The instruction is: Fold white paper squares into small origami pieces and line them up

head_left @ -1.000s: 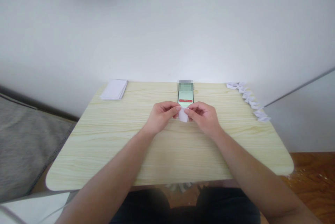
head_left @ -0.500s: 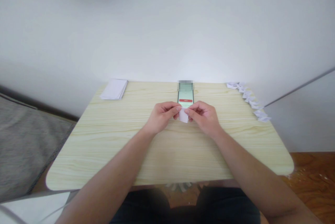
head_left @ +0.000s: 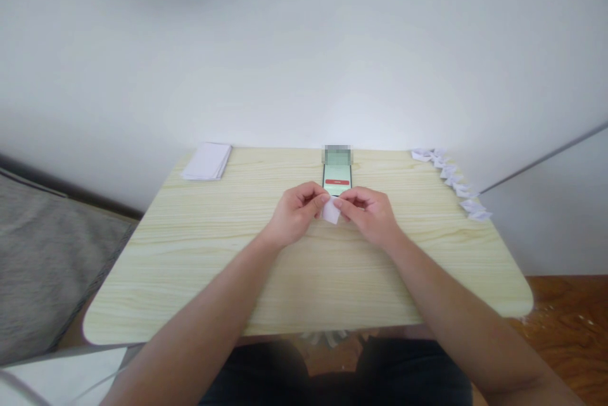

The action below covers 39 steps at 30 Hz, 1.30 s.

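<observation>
Over the middle of a light wooden table, my left hand and my right hand meet fingertip to fingertip. Both pinch a small folded piece of white paper between thumbs and forefingers, just above the tabletop. Most of the paper is hidden by my fingers. Directly behind my hands a phone lies flat with its screen lit, showing a red bar.
A stack of white paper sheets lies at the table's far left corner. Several small folded white paper pieces line the far right edge. A white wall rises behind the table. A grey cushion sits to the left.
My hands have shifted slightly toward me and the folded paper has tilted a little between my fingers. Nothing else has moved.
</observation>
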{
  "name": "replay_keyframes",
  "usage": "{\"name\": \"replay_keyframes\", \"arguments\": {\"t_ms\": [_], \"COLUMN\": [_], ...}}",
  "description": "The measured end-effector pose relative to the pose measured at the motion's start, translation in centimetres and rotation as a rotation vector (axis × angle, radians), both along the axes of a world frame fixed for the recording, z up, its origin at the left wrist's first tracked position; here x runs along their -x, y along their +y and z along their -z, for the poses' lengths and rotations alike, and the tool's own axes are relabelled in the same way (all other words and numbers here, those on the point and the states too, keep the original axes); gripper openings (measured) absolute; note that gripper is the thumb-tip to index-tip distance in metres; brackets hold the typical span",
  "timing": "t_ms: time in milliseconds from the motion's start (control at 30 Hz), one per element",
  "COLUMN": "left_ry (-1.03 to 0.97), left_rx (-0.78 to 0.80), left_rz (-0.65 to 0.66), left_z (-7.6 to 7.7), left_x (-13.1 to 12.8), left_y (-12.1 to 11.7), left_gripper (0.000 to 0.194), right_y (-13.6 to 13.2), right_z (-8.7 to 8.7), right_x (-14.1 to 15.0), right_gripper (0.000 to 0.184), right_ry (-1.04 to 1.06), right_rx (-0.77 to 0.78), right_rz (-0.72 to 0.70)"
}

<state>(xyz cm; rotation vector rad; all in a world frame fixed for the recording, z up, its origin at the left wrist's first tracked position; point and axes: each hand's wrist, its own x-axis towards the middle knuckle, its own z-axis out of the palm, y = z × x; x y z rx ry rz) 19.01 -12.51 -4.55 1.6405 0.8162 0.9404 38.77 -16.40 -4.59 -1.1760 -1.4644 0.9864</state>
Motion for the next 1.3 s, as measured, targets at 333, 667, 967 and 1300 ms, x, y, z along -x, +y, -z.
{"name": "replay_keyframes", "arguments": {"t_ms": [333,667,967,1300], "left_ry": [0.123,0.139,0.194,0.247], "left_rx": [-0.048,-0.013,-0.036,0.019], "left_rz": [-0.007,0.013,-0.006,0.030], "left_z": [-0.5,-0.4,-0.2,-0.2], "left_x": [-0.6,-0.6,-0.7,-0.6], "left_y": [-0.5,-0.6,-0.4,-0.4], "left_gripper": [0.032,0.037,0.038,0.039], "right_y": [0.6,0.9,1.2,1.5], "right_z": [0.2,0.0,0.2,0.4], "right_x": [-0.2,-0.3,-0.4,-0.8], "right_gripper": [0.028,0.029,0.028,0.029], "right_ry": [0.100,0.188,0.196,0.245], "right_rx": [0.050,0.096,0.126,0.138], "right_rz": [-0.006,-0.002,0.005,0.035]}}
